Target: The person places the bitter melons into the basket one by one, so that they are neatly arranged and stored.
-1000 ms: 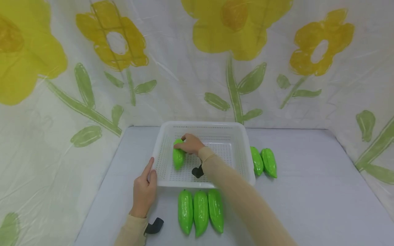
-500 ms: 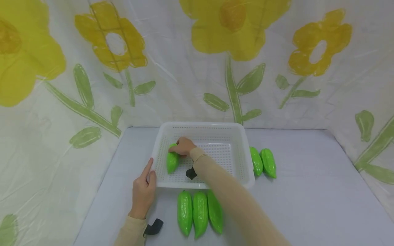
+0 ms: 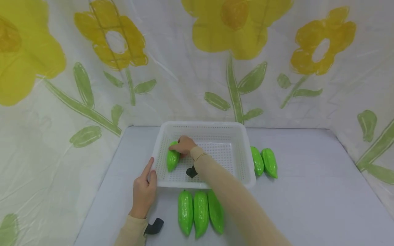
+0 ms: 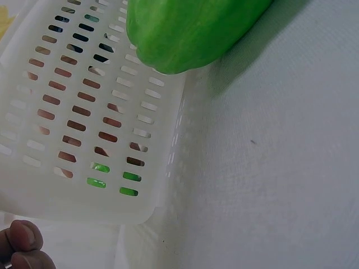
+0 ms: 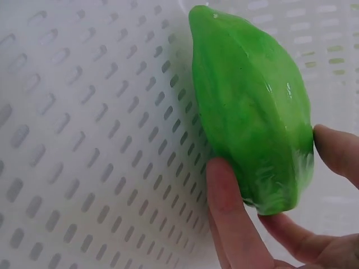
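Observation:
In the head view my right hand (image 3: 183, 146) holds a green, ridged gourd (image 3: 173, 160) by its far end, inside the white perforated plastic basket (image 3: 203, 185). The right wrist view shows fingers (image 5: 229, 196) and thumb on either side of this gourd (image 5: 255, 106), close to the basket's holed wall (image 5: 101, 134). My left hand (image 3: 144, 191) is at the basket's left side, its index finger straight against the outer rim. Two of its fingertips (image 4: 27, 238) show beside the basket's corner in the left wrist view; the other fingers are hidden.
Several like gourds lie on the pale table (image 3: 307, 198): a row (image 3: 200, 213) in front of the basket, partly under the right forearm, and a pair (image 3: 270, 163) at its right. Behind stands a white curtain (image 3: 184, 92) painted with yellow flowers.
My right hand has moved left and slightly down inside the basket with the gourd, then stayed nearly still over the last half second. My left hand has kept its place.

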The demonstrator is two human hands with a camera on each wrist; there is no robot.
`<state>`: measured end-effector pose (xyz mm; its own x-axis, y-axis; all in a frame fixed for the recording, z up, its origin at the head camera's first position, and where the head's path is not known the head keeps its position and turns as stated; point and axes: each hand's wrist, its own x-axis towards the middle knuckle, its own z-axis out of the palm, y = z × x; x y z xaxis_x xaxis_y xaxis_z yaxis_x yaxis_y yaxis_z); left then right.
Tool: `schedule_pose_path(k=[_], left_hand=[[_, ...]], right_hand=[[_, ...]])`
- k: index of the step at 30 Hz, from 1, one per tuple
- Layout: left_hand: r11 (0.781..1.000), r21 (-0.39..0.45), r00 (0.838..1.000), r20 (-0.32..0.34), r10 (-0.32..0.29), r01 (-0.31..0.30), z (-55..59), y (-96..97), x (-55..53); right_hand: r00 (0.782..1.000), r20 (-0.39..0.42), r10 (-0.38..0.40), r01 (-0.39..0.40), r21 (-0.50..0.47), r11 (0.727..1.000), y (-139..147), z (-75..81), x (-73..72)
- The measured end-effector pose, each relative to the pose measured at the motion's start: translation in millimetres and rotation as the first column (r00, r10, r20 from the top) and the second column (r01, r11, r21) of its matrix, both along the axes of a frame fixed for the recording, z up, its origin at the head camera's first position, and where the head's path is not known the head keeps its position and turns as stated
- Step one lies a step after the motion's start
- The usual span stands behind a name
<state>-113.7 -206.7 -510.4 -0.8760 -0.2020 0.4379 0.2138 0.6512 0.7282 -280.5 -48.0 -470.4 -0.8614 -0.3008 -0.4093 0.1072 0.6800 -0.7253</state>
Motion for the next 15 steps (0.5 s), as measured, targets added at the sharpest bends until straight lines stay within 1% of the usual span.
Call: schedule_pose_path(k=[6,9,12,15], left_hand=[[1.000,0.002,1.000,0.002,-0.003,0.003,1.1,0.7,0.4],[1.000,0.006,1.000,0.004,-0.005,0.005,1.3,0.8,0.2],[1.000,0.007,1.000,0.002,-0.004,0.004,1.0,0.7,0.0],[1.000,0.000,1.000,0.001,-0.002,0.002,0.4,0.6,-0.1]], right_hand=[[1.000,-0.019,0.003,-0.004,-0.024,1.000,3.5,7.6,7.9],[1.000,-0.025,0.001,-0.002,-0.031,1.000,4.5,9.3,9.7],[1.000,-0.023,0.000,-0.001,-0.034,0.999,5.6,9.1,8.9],[1.000,-0.017,-0.005,0.005,-0.023,1.000,6.5,6.3,4.7]])
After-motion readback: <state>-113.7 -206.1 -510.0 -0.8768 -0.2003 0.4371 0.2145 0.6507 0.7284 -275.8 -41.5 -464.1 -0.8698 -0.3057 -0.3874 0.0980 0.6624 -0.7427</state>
